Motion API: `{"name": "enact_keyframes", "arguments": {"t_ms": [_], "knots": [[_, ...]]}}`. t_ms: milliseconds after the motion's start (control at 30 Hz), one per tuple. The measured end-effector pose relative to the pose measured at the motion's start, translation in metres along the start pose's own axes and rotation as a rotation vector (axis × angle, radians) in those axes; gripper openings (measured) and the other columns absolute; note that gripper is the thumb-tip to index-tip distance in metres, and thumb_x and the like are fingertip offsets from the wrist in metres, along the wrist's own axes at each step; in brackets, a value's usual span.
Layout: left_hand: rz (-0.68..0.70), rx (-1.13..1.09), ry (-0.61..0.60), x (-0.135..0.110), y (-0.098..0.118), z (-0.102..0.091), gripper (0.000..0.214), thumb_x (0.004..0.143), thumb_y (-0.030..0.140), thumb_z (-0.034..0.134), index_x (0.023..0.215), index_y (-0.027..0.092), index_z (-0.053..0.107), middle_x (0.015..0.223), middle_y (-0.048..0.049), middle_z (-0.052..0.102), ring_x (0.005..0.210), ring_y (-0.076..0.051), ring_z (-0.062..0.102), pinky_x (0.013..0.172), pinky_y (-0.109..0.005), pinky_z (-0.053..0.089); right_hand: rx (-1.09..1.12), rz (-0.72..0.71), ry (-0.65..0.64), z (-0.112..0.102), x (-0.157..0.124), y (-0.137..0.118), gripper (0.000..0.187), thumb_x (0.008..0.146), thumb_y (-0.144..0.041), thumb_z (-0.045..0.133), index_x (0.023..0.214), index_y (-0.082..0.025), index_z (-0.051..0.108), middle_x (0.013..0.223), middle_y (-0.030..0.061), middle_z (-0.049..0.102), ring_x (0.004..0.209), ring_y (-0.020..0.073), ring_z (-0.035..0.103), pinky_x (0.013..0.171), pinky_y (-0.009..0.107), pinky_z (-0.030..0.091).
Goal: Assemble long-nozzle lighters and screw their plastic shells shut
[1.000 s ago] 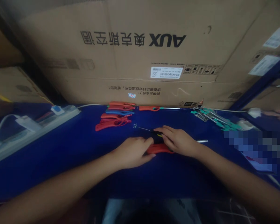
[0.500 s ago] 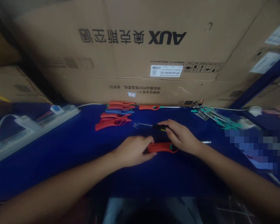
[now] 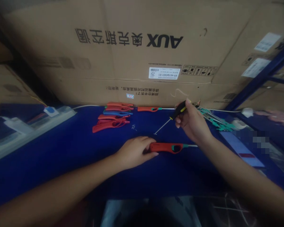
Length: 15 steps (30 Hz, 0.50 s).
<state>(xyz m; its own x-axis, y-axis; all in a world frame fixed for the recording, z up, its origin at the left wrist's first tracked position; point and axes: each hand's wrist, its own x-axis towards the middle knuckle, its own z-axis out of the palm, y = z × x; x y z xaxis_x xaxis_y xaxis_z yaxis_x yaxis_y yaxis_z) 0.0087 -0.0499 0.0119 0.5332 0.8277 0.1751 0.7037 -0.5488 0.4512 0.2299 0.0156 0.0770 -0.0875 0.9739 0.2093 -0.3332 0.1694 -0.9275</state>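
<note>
My left hand [image 3: 138, 152] is closed on the handle end of a red long-neck lighter [image 3: 164, 147], which lies across the blue tabletop with its metal tube to the right. A screwdriver [image 3: 179, 111] with a black and yellow handle is gripped in my right hand [image 3: 196, 122], its shaft slanting down to the left. The tip is above the lighter body; something small seems to be on it, too small to tell. Left of the tip lie several small screws [image 3: 133, 126]. Part of the lighter's tube is hidden behind my right wrist.
Several red lighter shells [image 3: 112, 123] and a blue one [image 3: 118, 112] are stacked at the back left. Another lighter [image 3: 149, 109] lies along the carton [image 3: 123, 69]. Metal tubes with green ends [image 3: 217, 121] are heaped at right. A power strip [image 3: 52, 124] stands at far left.
My right hand has moved right and up from the screws with the screwdriver, which now tilts tip-down. The lighter's trigger opening is uncovered. My left hand keeps its hold.
</note>
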Motion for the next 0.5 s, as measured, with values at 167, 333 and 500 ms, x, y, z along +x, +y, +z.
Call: {"name": "enact_keyframes", "arguments": {"t_ms": [167, 333, 500], "knots": [[-0.063, -0.203, 0.091, 0.001, -0.001, -0.001, 0.032, 0.091, 0.041, 0.066, 0.119, 0.024, 0.067, 0.089, 0.0005, 0.066, 0.068, -0.013, 0.059, 0.063, -0.025, 0.046, 0.053, 0.141, 0.031, -0.01, -0.003, 0.024, 0.04, 0.084, -0.058, 0.069, 0.083, -0.018, 0.064, 0.078, -0.0006, 0.064, 0.047, 0.0067, 0.05, 0.04, 0.021, 0.047], [-0.157, -0.485, 0.246, 0.005, 0.0, 0.002, 0.025, 0.087, 0.037, 0.071, 0.105, 0.021, 0.071, 0.077, 0.0015, 0.067, 0.062, -0.01, 0.056, 0.06, -0.022, 0.046, 0.093, 0.234, 0.069, -0.01, -0.004, 0.035, 0.039, 0.088, -0.056, 0.066, 0.082, -0.017, 0.064, 0.074, -0.0004, 0.064, 0.045, 0.0064, 0.049, 0.04, 0.02, 0.048], [-0.192, -0.518, 0.302, 0.003, 0.004, -0.003, 0.026, 0.082, 0.038, 0.077, 0.101, 0.021, 0.074, 0.079, 0.001, 0.071, 0.063, -0.011, 0.059, 0.058, -0.021, 0.045, 0.076, 0.24, 0.073, -0.01, -0.004, 0.036, 0.041, 0.087, -0.058, 0.066, 0.082, -0.017, 0.063, 0.074, -0.0008, 0.063, 0.044, 0.0063, 0.05, 0.04, 0.021, 0.048]]}}
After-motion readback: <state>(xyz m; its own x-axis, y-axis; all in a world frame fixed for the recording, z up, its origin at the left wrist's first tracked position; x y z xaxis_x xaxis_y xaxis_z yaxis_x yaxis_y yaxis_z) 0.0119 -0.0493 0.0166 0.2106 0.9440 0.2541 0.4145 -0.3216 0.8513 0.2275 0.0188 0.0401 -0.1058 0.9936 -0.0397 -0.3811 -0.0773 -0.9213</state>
